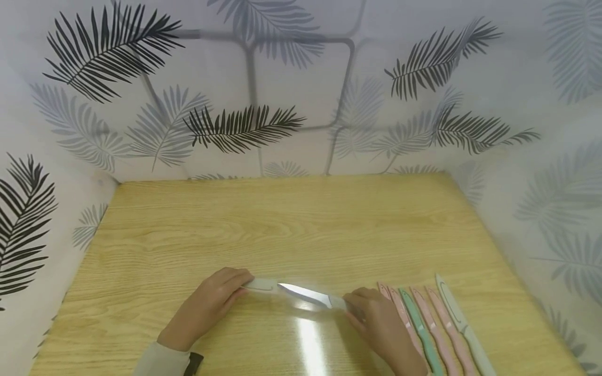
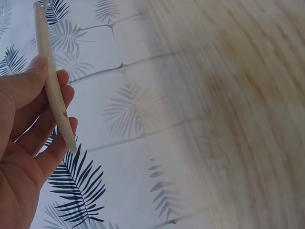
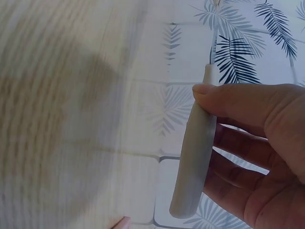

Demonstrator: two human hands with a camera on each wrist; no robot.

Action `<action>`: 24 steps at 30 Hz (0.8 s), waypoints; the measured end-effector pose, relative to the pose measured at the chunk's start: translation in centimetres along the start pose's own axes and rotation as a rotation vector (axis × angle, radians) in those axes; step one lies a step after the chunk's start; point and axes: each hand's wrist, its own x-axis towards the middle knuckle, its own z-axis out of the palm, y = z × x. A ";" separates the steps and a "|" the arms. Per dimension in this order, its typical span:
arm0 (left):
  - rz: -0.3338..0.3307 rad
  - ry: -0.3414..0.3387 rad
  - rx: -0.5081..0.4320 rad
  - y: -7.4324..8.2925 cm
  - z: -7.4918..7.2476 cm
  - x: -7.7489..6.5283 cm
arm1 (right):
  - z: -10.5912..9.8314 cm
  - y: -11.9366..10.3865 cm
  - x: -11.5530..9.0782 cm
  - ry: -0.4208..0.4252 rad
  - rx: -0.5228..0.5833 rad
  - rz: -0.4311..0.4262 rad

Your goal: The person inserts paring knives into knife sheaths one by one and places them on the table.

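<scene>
My left hand (image 1: 213, 303) pinches a pale blade sheath (image 1: 263, 284) between thumb and fingers, its free end pointing right. In the left wrist view the same sheath (image 2: 53, 90) is seen edge-on and slim. My right hand (image 1: 382, 326) grips a knife (image 1: 308, 295) by its pale handle, with the bare blade pointing left at the sheath's end. In the head view a narrow gap shows between blade tip and sheath. The thumb lies along the knife handle (image 3: 193, 157) in the right wrist view.
Right of my right hand lie several sheathed knives in a row: pink ones, a green knife (image 1: 418, 321) and a longer pale knife (image 1: 470, 334). The wooden table (image 1: 263, 224) meets leaf-patterned cloth (image 1: 301, 83) at its back and sides. A bright light reflection shows on the tabletop.
</scene>
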 end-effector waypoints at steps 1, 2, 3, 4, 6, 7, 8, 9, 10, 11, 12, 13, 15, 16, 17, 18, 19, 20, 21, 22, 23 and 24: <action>-0.004 -0.011 0.004 0.0 0.0 0.0 | 0.0 0.1 0.0 0.006 0.003 -0.020; -0.001 -0.012 0.013 0.1 0.0 0.0 | 0.0 0.2 0.1 0.008 0.006 -0.038; -0.001 -0.015 0.018 0.1 0.0 0.1 | 0.0 0.3 0.1 0.007 0.009 -0.052; -0.001 -0.019 0.019 0.2 0.0 0.1 | 0.0 0.3 0.1 0.005 0.014 -0.066; 0.003 -0.021 0.018 0.3 0.0 0.1 | 0.0 0.4 0.2 0.001 0.021 -0.088; 0.001 -0.022 0.017 0.3 0.0 0.1 | 0.0 0.4 0.2 0.002 0.028 -0.101; 0.006 -0.017 0.016 0.3 0.1 0.1 | 0.0 0.3 0.3 0.004 0.032 -0.115; 0.008 -0.021 0.012 0.4 0.1 0.1 | 0.0 0.3 0.3 0.010 0.035 -0.133; 0.009 -0.026 0.004 0.4 0.1 0.1 | 0.1 0.2 0.4 0.021 0.040 -0.159; 0.008 -0.032 -0.001 0.4 0.1 0.1 | 0.2 0.2 0.5 0.030 0.042 -0.184; 0.008 -0.039 -0.005 0.5 0.2 0.1 | 0.3 0.1 0.6 0.040 0.047 -0.208; 0.009 -0.044 -0.008 0.5 0.2 0.2 | 0.3 0.0 0.6 0.048 0.050 -0.227; 0.010 -0.050 -0.013 0.5 0.2 0.2 | 0.5 -0.2 0.8 0.056 0.056 -0.246; 0.012 -0.049 -0.015 0.5 0.2 0.3 | 0.5 -0.2 0.8 0.056 0.057 -0.250; 0.016 -0.043 -0.011 0.5 0.2 0.3 | 0.6 -0.3 0.9 0.056 0.057 -0.248; 0.023 -0.037 -0.009 0.6 0.2 0.4 | 0.6 -0.4 0.9 0.057 0.055 -0.245; 0.030 -0.028 -0.008 0.6 0.2 0.4 | 0.7 -0.5 1.0 0.056 0.050 -0.244; 0.036 -0.021 -0.004 0.6 0.2 0.4 | 0.8 -0.6 1.1 0.058 0.045 -0.245; 0.046 -0.014 0.001 0.7 0.3 0.4 | 0.8 -0.7 1.1 0.059 0.037 -0.248; 0.051 -0.011 0.005 0.7 0.4 0.5 | 0.9 -0.8 1.2 0.061 0.031 -0.253; 0.054 -0.010 0.012 0.8 0.5 0.5 | 0.9 -0.9 1.3 0.065 0.026 -0.261; 0.054 -0.011 0.013 0.8 0.6 0.5 | 0.9 -1.1 1.4 0.067 0.021 -0.269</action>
